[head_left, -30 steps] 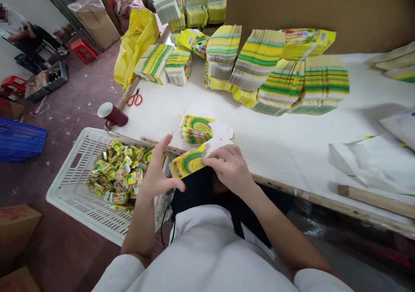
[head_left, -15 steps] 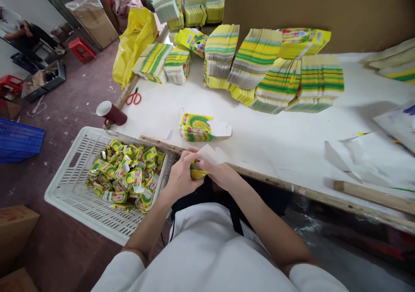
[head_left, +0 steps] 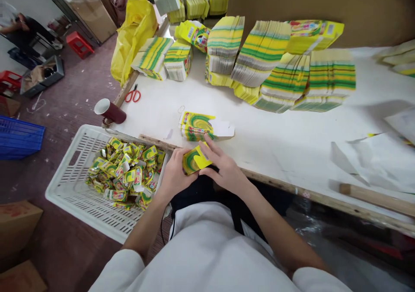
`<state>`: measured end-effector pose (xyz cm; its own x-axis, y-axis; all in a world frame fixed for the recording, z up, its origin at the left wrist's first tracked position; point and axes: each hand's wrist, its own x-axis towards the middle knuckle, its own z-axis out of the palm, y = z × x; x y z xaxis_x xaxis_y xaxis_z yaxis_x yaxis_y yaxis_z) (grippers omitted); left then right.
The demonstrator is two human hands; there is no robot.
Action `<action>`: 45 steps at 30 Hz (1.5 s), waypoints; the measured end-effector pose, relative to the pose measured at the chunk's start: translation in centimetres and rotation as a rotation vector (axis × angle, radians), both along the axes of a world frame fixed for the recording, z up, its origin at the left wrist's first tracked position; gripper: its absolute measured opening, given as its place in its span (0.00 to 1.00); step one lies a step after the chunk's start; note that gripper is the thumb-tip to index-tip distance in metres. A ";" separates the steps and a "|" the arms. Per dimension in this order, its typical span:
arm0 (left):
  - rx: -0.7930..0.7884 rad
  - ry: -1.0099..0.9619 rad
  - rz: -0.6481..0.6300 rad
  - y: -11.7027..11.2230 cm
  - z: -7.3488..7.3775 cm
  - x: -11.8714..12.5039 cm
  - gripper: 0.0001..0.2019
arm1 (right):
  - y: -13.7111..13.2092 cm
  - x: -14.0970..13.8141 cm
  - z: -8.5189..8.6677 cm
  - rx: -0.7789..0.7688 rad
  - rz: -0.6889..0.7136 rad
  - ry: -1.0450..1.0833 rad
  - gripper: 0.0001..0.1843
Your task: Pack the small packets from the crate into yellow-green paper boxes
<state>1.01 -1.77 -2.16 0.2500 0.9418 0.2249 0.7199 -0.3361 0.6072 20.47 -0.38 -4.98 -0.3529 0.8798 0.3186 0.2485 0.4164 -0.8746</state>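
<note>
Both my hands meet at the table's near edge around one small yellow-and-green carton [head_left: 194,160]. My left hand [head_left: 175,175] wraps the carton from the left with curled fingers. My right hand [head_left: 223,171] presses on its right side with fingers laid over the top. Just beyond them a short pile of flat carton blanks [head_left: 197,126] lies on the white table [head_left: 275,132]. To my left, a white slotted crate [head_left: 74,188] on the floor holds several folded cartons [head_left: 126,173].
Tall stacks of flat yellow-green blanks [head_left: 279,71] fill the table's far side. Red scissors [head_left: 132,95] and a dark red mug [head_left: 108,110] sit at the left edge. A yellow bag [head_left: 132,36] hangs nearby. A wooden stick [head_left: 376,199] lies right. A person [head_left: 19,24] sits far left.
A second ago my left hand was open beside a flat blank. Both hands then closed on it, and it now has a boxy folded shape between them.
</note>
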 end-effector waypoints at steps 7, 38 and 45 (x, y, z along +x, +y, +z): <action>-0.040 -0.014 -0.071 0.8 2.0 -1.4 0.28 | 0.7 2.4 1.2 0.024 0.180 -0.161 0.18; -0.563 -0.421 0.073 -0.2 0.3 -4.7 0.32 | 5.4 -1.1 2.2 0.053 -0.358 -0.405 0.28; -0.189 -1.222 0.256 1.9 0.1 3.8 0.29 | -1.3 -3.0 3.2 -0.220 0.126 0.246 0.29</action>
